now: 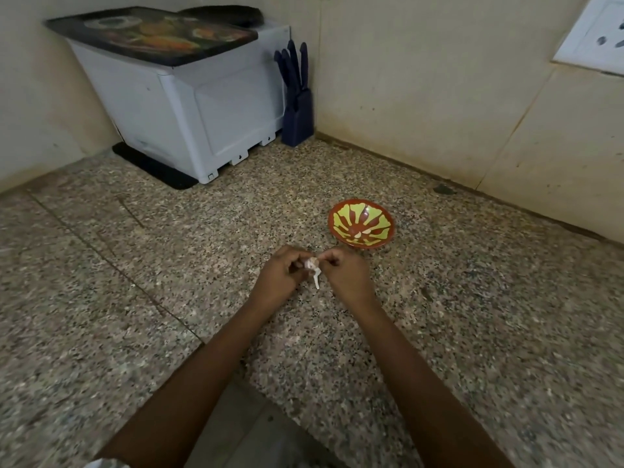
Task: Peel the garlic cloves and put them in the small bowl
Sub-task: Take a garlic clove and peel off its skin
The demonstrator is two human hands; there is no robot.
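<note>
A garlic clove [311,264] with pale papery skin is held between both hands above the speckled stone counter. My left hand [282,275] grips it from the left with curled fingers. My right hand [344,272] pinches it from the right. A loose strip of white skin [316,280] hangs down below the clove. The small bowl [360,223], red with a yellow-green petal pattern, stands just beyond my right hand. A few pale pieces lie at its bottom; I cannot tell whether they are cloves.
A white plastic box [189,106] with a dark patterned tray on top stands at the back left on a black mat. A dark blue knife block [297,106] with several knives sits in the wall corner. Tiled walls close the back and right.
</note>
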